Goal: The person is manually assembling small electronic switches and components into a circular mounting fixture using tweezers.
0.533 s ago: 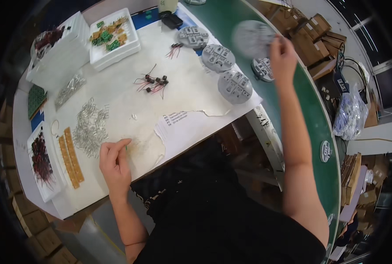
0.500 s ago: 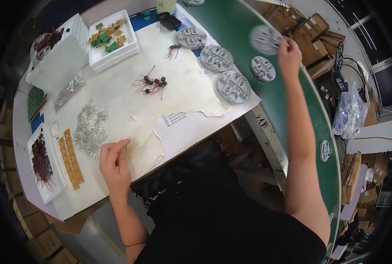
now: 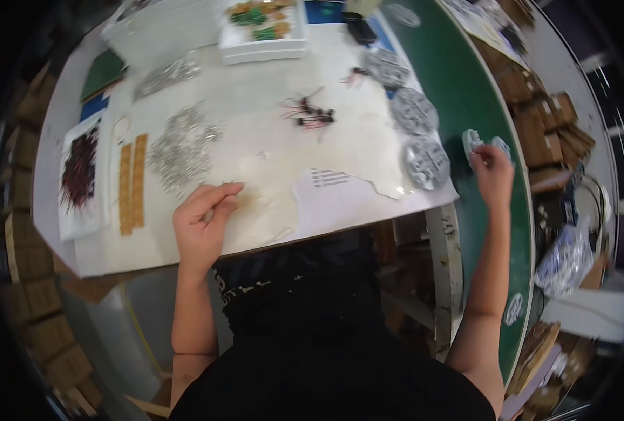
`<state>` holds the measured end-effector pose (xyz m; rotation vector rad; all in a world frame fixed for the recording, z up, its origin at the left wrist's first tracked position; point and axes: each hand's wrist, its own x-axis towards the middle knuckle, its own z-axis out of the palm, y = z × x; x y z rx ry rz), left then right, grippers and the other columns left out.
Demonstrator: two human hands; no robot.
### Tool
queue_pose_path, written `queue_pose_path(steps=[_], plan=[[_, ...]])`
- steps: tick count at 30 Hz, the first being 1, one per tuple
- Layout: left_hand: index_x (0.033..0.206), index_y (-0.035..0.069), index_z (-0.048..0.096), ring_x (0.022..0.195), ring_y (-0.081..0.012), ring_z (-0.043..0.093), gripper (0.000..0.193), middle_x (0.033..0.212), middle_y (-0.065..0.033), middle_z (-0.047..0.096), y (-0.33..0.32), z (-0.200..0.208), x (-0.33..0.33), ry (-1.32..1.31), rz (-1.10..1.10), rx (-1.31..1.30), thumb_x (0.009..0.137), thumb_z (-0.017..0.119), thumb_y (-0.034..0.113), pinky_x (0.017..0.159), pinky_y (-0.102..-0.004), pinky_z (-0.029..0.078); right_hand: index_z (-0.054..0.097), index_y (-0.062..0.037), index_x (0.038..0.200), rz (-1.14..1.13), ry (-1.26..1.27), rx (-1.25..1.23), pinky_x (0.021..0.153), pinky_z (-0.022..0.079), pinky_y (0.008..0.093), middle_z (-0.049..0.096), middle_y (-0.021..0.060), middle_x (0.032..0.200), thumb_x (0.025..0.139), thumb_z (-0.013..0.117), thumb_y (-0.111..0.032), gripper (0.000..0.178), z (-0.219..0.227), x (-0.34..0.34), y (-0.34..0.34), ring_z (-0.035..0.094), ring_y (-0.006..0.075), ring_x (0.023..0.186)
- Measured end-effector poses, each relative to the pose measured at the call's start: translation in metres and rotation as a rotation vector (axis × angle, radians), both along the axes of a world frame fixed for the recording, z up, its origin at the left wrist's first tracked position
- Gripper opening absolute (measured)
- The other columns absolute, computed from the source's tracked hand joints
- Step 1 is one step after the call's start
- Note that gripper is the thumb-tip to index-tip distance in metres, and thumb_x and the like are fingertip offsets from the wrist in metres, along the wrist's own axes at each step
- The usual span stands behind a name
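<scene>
First speaker: "We find the right hand point(image 3: 493, 172) stretched out over the green surface point(image 3: 452, 84), fingers bent at a grey disc point(image 3: 470, 138). A second disc point(image 3: 501, 145) lies just behind, partly hidden. Is either gripped?"

Second speaker: "We cannot tell. The left hand point(image 3: 203, 216) hovers over the table point(image 3: 252, 105), thumb and forefinger drawn close beside the clear parts point(image 3: 182, 151) (whether they pinch something small, we cannot make out)."

First speaker: "What do we judge could go wrong?"

Second speaker: "With two discs so close, a sideways push could knock one into the other; a slack hold could tip the nearer one. At the left, a low sweep of the wrist could scatter the loose clear parts."

First speaker: "And the edges, the room?"

Second speaker: "Three grey discs point(image 3: 426, 163) line the table's right edge, the lowest near the front corner, where a passing sleeve or elbow could nudge it. Our widest gap on the table lies between the clear parts and the black wired parts point(image 3: 313, 114); along the green surface, room runs beyond the right hand."
</scene>
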<state>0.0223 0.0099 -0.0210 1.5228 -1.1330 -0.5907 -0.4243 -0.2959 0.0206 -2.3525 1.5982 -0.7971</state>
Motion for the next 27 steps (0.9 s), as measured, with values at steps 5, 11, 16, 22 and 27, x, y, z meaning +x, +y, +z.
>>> queue_pose_path(steps=[5, 11, 16, 22, 27], plan=[[0.135, 0.005, 0.072, 0.102, -0.0228, 0.065, 0.059, 0.111, -0.0103, 0.070, -0.001, 0.012, -0.010, -0.186, 0.092, -0.215, 0.079, 0.090, 0.012, 0.089, -0.0335, 0.052, 0.076, -0.0087, 0.098, 0.771, -0.004, 0.103, 0.067, 0.056, 0.0350, 0.071, 0.0078, 0.099, 0.085, 0.075, 0.003, 0.017, 0.049, 0.152, 0.090, 0.071, 0.0276, 0.078], [0.149, 0.011, 0.062, 0.114, -0.0343, 0.065, 0.093, 0.128, -0.0156, 0.065, 0.010, 0.007, -0.009, -0.447, -0.022, -0.014, 0.067, 0.098, 0.032, 0.101, -0.0420, 0.053, 0.079, -0.0067, 0.099, 1.158, -0.115, 0.386, 0.070, 0.056, 0.0378, 0.073, 0.0093, 0.096, 0.085, 0.079, -0.004, 0.015, 0.026, 0.281, 0.088, 0.071, 0.0279, 0.080], [0.150, 0.013, 0.061, 0.119, -0.0354, 0.062, 0.093, 0.128, -0.0148, 0.064, 0.008, 0.011, -0.010, -0.357, -0.109, 0.036, 0.067, 0.097, 0.036, 0.103, -0.0429, 0.052, 0.078, -0.0057, 0.103, 1.121, 0.081, 0.078, 0.075, 0.055, 0.0393, 0.074, 0.0113, 0.093, 0.091, 0.075, -0.009, 0.013, 0.001, 0.385, 0.047, 0.069, 0.0287, 0.085], [0.150, 0.014, 0.060, 0.121, -0.0335, 0.060, 0.097, 0.130, -0.0133, 0.062, 0.008, 0.009, -0.010, -0.375, -0.137, -0.010, 0.064, 0.097, 0.035, 0.104, -0.0427, 0.052, 0.075, -0.0029, 0.103, 1.073, 0.285, 0.361, 0.078, 0.055, 0.0393, 0.074, 0.0119, 0.095, 0.090, 0.076, -0.014, 0.017, -0.002, 0.405, 0.041, 0.069, 0.0282, 0.086], [0.149, 0.012, 0.060, 0.120, -0.0335, 0.061, 0.095, 0.129, -0.0128, 0.063, 0.004, 0.013, -0.010, -0.345, -0.046, -0.051, 0.064, 0.098, 0.034, 0.104, -0.0428, 0.052, 0.073, -0.0002, 0.100, 0.903, 0.106, 0.405, 0.072, 0.052, 0.0338, 0.071, 0.0090, 0.089, 0.092, 0.075, -0.013, 0.015, 0.004, 0.381, 0.059, 0.064, 0.0183, 0.077]])
